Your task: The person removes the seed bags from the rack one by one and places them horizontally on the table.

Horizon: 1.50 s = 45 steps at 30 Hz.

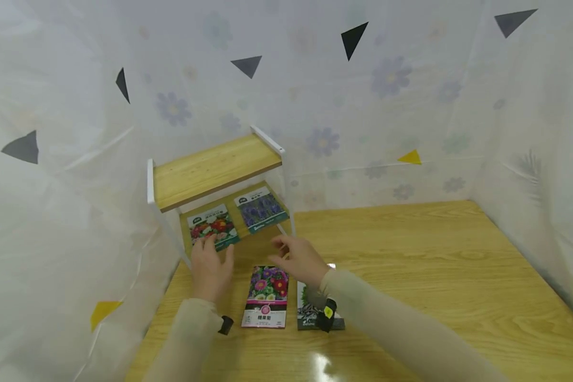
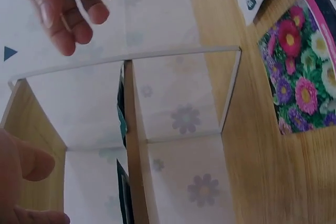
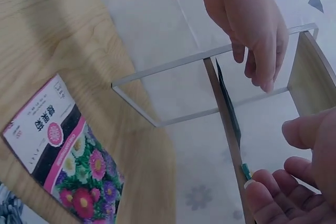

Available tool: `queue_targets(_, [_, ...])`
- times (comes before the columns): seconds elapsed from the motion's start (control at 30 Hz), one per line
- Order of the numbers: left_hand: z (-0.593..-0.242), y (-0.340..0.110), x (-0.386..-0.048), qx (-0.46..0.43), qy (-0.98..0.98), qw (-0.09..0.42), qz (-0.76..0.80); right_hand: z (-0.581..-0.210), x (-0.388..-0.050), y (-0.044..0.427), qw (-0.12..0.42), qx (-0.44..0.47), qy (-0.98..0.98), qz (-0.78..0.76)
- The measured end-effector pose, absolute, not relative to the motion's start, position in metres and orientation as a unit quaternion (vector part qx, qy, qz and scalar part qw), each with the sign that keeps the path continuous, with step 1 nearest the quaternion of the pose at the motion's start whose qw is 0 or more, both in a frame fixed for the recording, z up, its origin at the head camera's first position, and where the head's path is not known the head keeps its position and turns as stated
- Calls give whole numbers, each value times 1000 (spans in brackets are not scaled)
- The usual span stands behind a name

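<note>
Red-flower packet (image 1: 212,217) and purple-flower packet (image 1: 260,207) lying shelved

In the head view, both are occupying the shelf (image 1: 217,167) at 8 o'clock. The left hand (image 1: 210,268) and right hand (image 1: 303,260) are hovering close by, fingers loosely parted. At 6 o'clock, 2 more packets (image 1: 266,289) are resting on the surface (image 1: 434,254).

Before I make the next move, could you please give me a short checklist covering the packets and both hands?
1. Purple-flower packet on the lower board of the shelf: ok.
2. Red-flower packet beside it on that board: ok.
3. Left hand clear of the red-flower packet: cannot tell; it overlaps the packet in the head view.
4. Right hand empty: ok.
5. Pink-banded packet lying on the table: ok.
6. Grey-and-white packet fully visible from the head: not ok; the black band covers part.
</note>
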<state>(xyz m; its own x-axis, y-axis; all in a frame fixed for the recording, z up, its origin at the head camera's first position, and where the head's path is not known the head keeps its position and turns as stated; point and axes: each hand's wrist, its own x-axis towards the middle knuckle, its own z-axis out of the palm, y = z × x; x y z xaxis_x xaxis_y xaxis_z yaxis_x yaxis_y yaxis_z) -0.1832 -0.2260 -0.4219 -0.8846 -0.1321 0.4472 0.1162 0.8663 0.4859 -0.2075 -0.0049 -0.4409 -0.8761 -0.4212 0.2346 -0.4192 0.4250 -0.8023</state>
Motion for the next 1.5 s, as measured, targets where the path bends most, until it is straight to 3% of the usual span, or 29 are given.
queue_targets(0.43, [-429,-252,-223,-47,-945,293,-140,-417,-243,-67,-34,-265,900,-343])
queue_targets(0.73, [-422,-255,-227,-70,-965,249,-53,-411,-249,-89,7,-276,921,-276])
queue_targets(0.97, [-416,-250,-228,-37,-980,182,-67,-413,-254,-97,17,-298,921,-251])
queue_targets(1.33, [-414,-249,-231,-16,-996,63,63,-419,-251,-101,57,-303,920,-242])
queue_targets(1.5, [-414,-249,-226,-78,-979,72,177,-420,-250,-103,40,-290,916,-273])
